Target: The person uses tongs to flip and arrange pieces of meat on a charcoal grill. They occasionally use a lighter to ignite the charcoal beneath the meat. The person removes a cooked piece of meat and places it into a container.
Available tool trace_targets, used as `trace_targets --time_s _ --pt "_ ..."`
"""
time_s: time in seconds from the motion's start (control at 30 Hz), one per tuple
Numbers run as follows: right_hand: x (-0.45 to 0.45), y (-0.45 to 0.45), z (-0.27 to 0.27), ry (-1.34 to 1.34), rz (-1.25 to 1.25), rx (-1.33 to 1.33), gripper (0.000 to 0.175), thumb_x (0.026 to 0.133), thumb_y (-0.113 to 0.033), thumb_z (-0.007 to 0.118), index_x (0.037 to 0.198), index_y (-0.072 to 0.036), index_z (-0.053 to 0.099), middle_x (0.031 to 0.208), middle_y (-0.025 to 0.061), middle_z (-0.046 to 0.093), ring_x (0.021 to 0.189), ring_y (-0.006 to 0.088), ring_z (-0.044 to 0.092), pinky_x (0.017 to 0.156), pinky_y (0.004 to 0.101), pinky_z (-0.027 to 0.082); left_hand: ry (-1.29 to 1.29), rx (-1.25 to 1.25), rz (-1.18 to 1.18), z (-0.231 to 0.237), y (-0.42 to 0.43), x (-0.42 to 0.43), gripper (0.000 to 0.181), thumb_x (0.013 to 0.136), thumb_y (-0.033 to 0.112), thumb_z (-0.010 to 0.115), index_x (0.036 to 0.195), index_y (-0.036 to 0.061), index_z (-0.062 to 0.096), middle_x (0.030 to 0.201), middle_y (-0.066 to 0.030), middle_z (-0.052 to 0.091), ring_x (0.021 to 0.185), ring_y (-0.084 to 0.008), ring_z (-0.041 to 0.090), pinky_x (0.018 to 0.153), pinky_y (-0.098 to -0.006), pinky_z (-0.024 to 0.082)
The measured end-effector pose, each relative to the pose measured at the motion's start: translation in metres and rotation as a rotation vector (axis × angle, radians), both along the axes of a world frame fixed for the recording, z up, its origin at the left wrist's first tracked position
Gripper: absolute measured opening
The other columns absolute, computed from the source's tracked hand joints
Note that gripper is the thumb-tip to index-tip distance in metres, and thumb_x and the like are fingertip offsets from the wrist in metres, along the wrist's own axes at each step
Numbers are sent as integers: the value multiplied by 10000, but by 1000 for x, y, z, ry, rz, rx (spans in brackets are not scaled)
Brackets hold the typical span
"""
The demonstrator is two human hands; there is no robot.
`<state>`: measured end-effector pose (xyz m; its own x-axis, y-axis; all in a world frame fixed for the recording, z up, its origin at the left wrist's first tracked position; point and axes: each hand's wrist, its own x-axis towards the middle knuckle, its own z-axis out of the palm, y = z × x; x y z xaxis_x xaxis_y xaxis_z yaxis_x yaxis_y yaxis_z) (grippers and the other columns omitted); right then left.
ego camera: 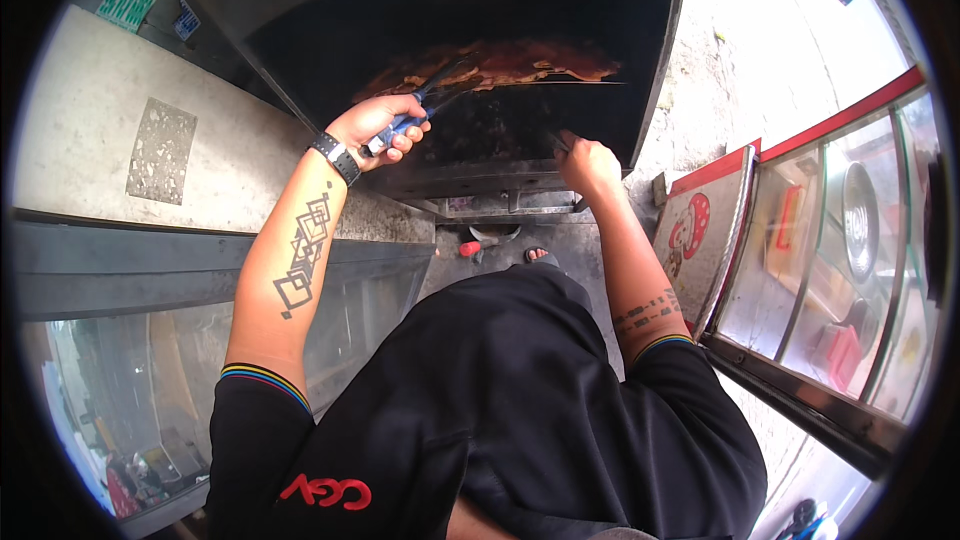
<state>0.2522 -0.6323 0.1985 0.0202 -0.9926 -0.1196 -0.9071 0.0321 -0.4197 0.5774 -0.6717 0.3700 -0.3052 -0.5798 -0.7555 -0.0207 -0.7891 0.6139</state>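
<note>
My left hand (384,127), a dark watch on its wrist, is closed around the blue handles of tongs (409,116). The tongs' dark arms stand apart and reach to strips of meat (517,67) lying across a grill inside a black metal hood. Lower right of the meat, my right hand (590,163) is curled at the front of the grill box (480,178). A thin dark object (559,141) sticks out between its thumb and fingers; the far end fades into the shadow. Smoke or haze blurs the meat's back edge.
A pale counter (82,127) with a glass-fronted case under it runs along the left. To the right stands a red-framed glass cabinet (817,255) with trays inside. A pan-like vessel (495,234) and a red-handled item (470,248) sit low near my foot (537,254).
</note>
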Motion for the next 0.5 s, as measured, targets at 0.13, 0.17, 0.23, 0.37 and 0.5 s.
trace_targets --time_s 0.13,0.17,0.23,0.37,0.5 --pt "-12 5 19 234 -13 41 309 934 -165 502 1161 -195 710 929 157 732 889 344 718 775 448 581 10 11 -12 -1 1 0 196 901 183 614 894 2 541 656 -4 560 447 -43 484 372 -183 394" --pt "-12 10 22 262 57 52 310 936 -160 501 1161 -192 712 920 157 732 885 341 720 768 444 583 16 16 -9 -1 1 1 195 901 182 614 892 2 541 655 -4 560 448 -43 485 373 -183 394" --pt "-17 18 29 310 160 102 313 940 -150 498 1161 -187 716 902 157 732 878 333 724 754 436 587 22 13 -14 -1 1 1 194 902 183 612 887 3 541 655 -3 559 449 -43 486 375 -182 395" --pt "-25 15 29 306 131 -31 315 927 -123 501 1142 -172 726 895 166 730 859 329 728 740 433 587 25 12 -18 -1 1 1 194 904 185 609 878 5 541 656 -1 561 447 -43 488 376 -181 405" --pt "-12 2 17 264 90 -94 289 975 -152 456 1084 -131 722 869 175 727 820 337 727 695 437 583 16 10 -21 0 1 0 193 905 183 606 875 5 539 656 -1 560 447 -42 489 372 -180 408"
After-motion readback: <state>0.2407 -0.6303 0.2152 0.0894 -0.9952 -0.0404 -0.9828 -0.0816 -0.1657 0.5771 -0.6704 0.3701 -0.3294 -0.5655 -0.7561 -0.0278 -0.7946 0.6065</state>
